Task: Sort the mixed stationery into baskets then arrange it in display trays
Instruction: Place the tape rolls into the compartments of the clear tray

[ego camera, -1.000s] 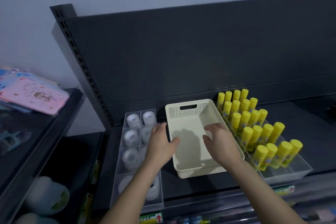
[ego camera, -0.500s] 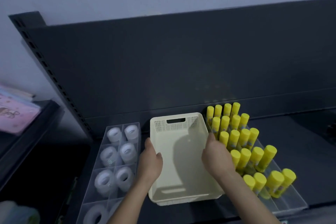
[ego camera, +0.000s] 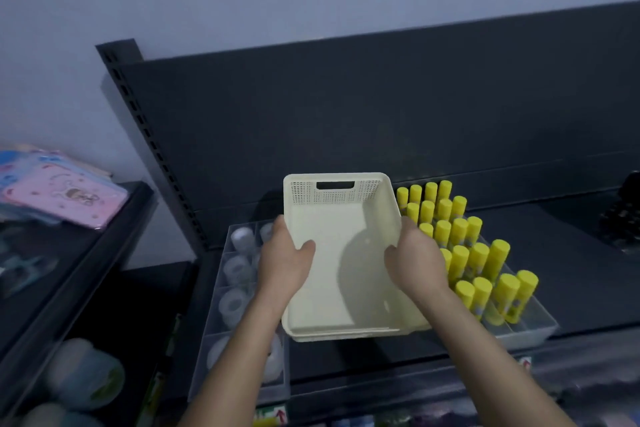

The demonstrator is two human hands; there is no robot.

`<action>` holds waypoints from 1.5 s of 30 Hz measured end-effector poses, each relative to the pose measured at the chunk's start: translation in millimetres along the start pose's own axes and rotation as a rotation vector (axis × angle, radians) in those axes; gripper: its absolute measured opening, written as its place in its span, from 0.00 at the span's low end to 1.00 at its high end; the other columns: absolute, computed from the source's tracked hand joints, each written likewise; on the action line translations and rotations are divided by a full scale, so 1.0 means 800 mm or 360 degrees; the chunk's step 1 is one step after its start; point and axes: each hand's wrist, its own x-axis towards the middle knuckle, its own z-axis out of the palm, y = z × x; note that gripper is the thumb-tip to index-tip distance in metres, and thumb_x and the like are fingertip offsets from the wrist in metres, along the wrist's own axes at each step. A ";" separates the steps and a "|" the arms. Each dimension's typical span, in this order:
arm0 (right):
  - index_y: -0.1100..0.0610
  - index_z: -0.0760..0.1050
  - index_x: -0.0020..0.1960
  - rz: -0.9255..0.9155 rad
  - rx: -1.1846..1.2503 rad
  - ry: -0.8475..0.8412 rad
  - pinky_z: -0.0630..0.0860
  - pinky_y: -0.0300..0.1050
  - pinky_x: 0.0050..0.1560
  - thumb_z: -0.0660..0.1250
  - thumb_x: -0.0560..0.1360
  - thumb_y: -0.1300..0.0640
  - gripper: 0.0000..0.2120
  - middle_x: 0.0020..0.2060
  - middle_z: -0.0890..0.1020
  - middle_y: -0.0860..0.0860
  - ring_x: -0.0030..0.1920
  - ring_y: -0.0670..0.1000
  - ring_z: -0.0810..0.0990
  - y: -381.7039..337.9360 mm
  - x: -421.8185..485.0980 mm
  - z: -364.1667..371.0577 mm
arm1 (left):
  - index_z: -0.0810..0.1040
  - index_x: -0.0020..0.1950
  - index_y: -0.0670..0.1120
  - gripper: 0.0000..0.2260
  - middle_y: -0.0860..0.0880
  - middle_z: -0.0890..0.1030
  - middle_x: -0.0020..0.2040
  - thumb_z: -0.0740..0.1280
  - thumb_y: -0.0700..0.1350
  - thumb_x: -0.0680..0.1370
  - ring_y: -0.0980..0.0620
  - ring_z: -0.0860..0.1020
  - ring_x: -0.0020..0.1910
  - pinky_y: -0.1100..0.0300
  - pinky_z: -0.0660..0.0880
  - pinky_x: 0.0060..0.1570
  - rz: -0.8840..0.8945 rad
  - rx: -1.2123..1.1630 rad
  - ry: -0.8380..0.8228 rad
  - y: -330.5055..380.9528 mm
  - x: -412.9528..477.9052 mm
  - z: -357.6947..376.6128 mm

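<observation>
Dark shop shelf (ego camera: 571, 253), cream basket (ego camera: 332, 218) gripped in both hands.
Left hand (ego camera: 284, 263) and right hand (ego camera: 415, 263) each clamp a long wall, thumbs inside; it is between the tape-roll tray (ego camera: 277, 392) and the glue-stick tray (ego camera: 519, 336).

Pink packets (ego camera: 65, 194) at 9 o'clock on dark side shelf (ego camera: 104, 253); slotted upright (ego camera: 152, 146) at 10; blurry black item (ego camera: 623, 215) at 3.

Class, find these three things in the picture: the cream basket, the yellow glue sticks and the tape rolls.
cream basket (ego camera: 332, 196): head view, on its perforated far wall.
yellow glue sticks (ego camera: 498, 253): head view, on the cap of a middle stick.
tape rolls (ego camera: 232, 303): head view, on one roll in the clear tray.
</observation>
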 end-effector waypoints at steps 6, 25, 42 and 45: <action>0.57 0.66 0.58 0.0117 0.0179 0.0237 0.65 0.46 0.37 0.61 0.72 0.62 0.14 0.45 0.80 0.56 0.47 0.62 0.77 -0.001 -0.063 -0.065 | 0.71 0.55 0.55 0.14 0.59 0.79 0.46 0.68 0.43 0.73 0.57 0.79 0.45 0.62 0.74 0.40 0.0133 -0.0332 -0.0035 0.043 -0.052 -0.027; 0.55 0.67 0.51 0.0723 0.0028 0.0807 0.62 0.44 0.28 0.61 0.73 0.58 0.08 0.37 0.73 0.51 0.36 0.56 0.71 0.293 -0.183 -0.293 | 0.71 0.60 0.49 0.17 0.54 0.81 0.52 0.68 0.40 0.73 0.52 0.79 0.50 0.57 0.76 0.50 0.0569 -0.0535 -0.0793 0.273 -0.229 0.229; 0.57 0.67 0.65 0.1014 0.0108 0.0856 0.65 0.46 0.39 0.58 0.72 0.65 0.21 0.60 0.76 0.57 0.47 0.59 0.75 0.667 -0.165 -0.529 | 0.71 0.56 0.53 0.14 0.60 0.79 0.46 0.67 0.40 0.73 0.60 0.79 0.44 0.61 0.74 0.37 0.0597 -0.0568 -0.1189 0.544 -0.364 0.584; 0.55 0.68 0.58 0.1038 0.0301 0.0918 0.67 0.47 0.40 0.57 0.72 0.66 0.16 0.51 0.79 0.55 0.44 0.55 0.73 0.720 -0.150 -0.556 | 0.73 0.55 0.54 0.14 0.61 0.80 0.45 0.67 0.41 0.73 0.61 0.79 0.44 0.62 0.74 0.38 0.0621 -0.0574 -0.1227 0.584 -0.369 0.640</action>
